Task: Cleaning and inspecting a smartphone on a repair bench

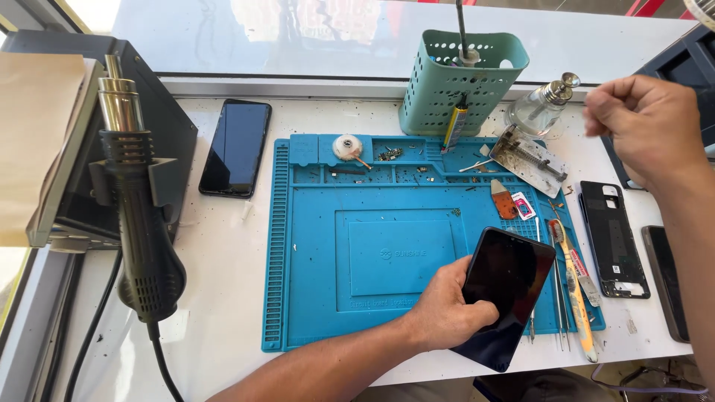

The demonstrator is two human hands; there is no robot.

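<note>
The left hand [445, 309] gripped a black glass-fronted smartphone [506, 294] from its near edge, thumb pressed flat on the dark screen and fingers curled beneath, so that the handset was pinched between them and tilted above the near right corner of the blue silicone repair mat [357, 253], apparently to keep it off the littered work surface. The right hand [644, 126] was raised at the far right, closed into a loose fist; whether anything lay inside it could not be told. Just right of the phone, a yellow-handled brush [573, 286] and thin metal tweezers [560, 298] lay along the mat's right edge, within easy reach. Further right on the white table [223, 298] rested a black phone back frame [614, 238]. At the far side stood a teal perforated plastic tool holder [462, 82] and a clear glass dispenser bottle [540, 108], with a metal clamp jig [529, 158] before them. A second dark phone [236, 147] lay left of the mat, and a black hot-air gun [141, 216] hung in its cradle at the far left.
</note>
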